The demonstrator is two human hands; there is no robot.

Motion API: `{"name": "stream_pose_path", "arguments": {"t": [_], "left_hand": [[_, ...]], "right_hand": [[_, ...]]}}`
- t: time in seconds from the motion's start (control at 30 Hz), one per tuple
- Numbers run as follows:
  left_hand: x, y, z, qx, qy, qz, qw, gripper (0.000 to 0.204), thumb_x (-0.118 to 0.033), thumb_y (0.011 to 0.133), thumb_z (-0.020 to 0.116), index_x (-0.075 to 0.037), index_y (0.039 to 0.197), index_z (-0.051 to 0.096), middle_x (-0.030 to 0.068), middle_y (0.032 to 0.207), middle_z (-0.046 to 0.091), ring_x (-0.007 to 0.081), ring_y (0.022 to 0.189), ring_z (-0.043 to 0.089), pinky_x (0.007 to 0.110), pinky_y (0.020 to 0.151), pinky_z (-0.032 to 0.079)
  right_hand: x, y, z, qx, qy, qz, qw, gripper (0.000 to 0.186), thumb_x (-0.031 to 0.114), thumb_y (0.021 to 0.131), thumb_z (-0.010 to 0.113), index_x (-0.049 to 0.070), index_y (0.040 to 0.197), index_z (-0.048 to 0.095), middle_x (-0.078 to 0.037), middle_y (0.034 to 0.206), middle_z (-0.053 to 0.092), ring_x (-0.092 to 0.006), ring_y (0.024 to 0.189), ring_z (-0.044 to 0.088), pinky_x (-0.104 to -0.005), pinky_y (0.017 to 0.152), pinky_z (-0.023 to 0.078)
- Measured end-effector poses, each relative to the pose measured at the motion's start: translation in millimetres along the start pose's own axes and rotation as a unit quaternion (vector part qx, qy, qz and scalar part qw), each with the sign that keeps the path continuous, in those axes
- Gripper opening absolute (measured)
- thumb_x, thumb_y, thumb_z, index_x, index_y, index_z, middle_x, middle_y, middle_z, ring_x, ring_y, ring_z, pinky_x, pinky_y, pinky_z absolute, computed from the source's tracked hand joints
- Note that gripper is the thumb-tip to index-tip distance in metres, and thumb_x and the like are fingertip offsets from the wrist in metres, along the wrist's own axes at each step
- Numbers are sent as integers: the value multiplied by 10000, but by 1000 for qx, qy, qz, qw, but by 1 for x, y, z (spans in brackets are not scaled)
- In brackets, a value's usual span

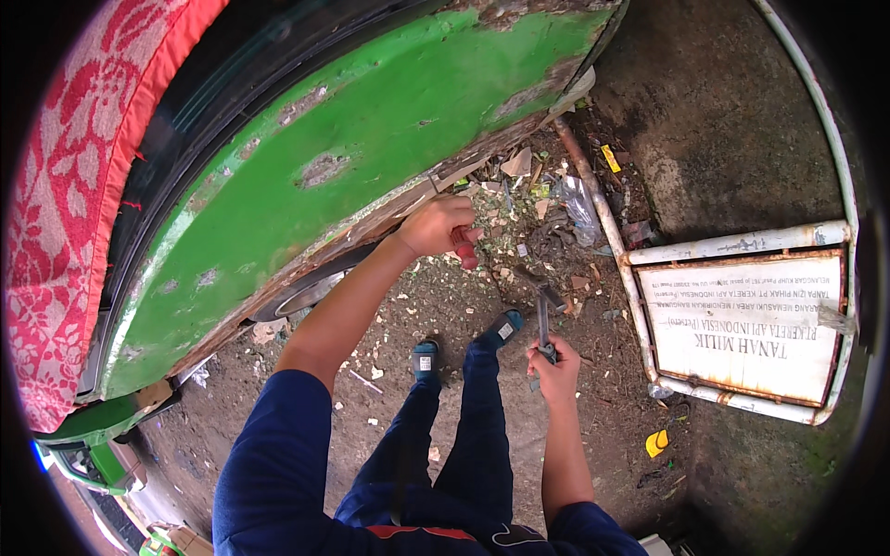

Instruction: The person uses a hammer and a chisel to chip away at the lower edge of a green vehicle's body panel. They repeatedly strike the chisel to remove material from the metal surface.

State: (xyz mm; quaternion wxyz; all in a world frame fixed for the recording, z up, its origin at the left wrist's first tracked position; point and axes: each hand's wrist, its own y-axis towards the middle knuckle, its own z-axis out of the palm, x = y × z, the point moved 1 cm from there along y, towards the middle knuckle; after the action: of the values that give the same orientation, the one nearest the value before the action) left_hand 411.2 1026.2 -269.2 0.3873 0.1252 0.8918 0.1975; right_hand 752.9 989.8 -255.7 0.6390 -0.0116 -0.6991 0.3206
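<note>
My left hand is closed around a small reddish tool, pressed against the rusted lower edge of a green vehicle body panel. Out to the right and lower, my right hand grips the handle of a hammer whose metal head points up and away from me. The hammer hangs in the air, apart from the panel. My legs in dark blue trousers and dark sandals stand on the dirt below.
A wheel shows under the panel. Paint chips and litter cover the ground. A white sign board in a rusty pipe frame lies at the right. A red patterned cloth is at the left.
</note>
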Motion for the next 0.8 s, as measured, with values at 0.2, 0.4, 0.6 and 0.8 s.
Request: {"name": "stream_pose_path", "arguments": {"t": [0.2,0.4,0.6,0.8], "left_hand": [[2,3,3,-6,-13,-17,1000,376,-130,792,740,-5,615,433,99,656,450,284,599,501,410,539,415],[3,5,4,-7,-13,-19,1000,359,-124,800,732,-7,623,442,103,651,448,287,599,502,411,539,413],[5,13,9,3,22,-57,998,327,-177,832,706,-19,646,489,102,661,484,289,614,531,420,553,430],[10,27,16,-21,24,-74,997,184,-123,745,740,-42,696,583,90,712,579,289,669,594,391,587,480]], "right_hand": [[12,3,4,-5,-31,-23,999,123,-72,799,625,-28,914,614,-55,767,625,-105,603,588,-257,556,485],[19,8,5,12,-36,-47,998,116,-81,799,622,-30,904,615,-46,768,622,-102,610,587,-252,559,475],[33,8,17,-6,-72,-89,993,180,-15,853,647,-46,1029,633,-37,772,600,-102,604,572,-254,532,472],[62,7,48,-22,43,-270,962,389,107,946,608,-6,1316,566,-35,740,579,-75,585,530,-240,524,464]]}}
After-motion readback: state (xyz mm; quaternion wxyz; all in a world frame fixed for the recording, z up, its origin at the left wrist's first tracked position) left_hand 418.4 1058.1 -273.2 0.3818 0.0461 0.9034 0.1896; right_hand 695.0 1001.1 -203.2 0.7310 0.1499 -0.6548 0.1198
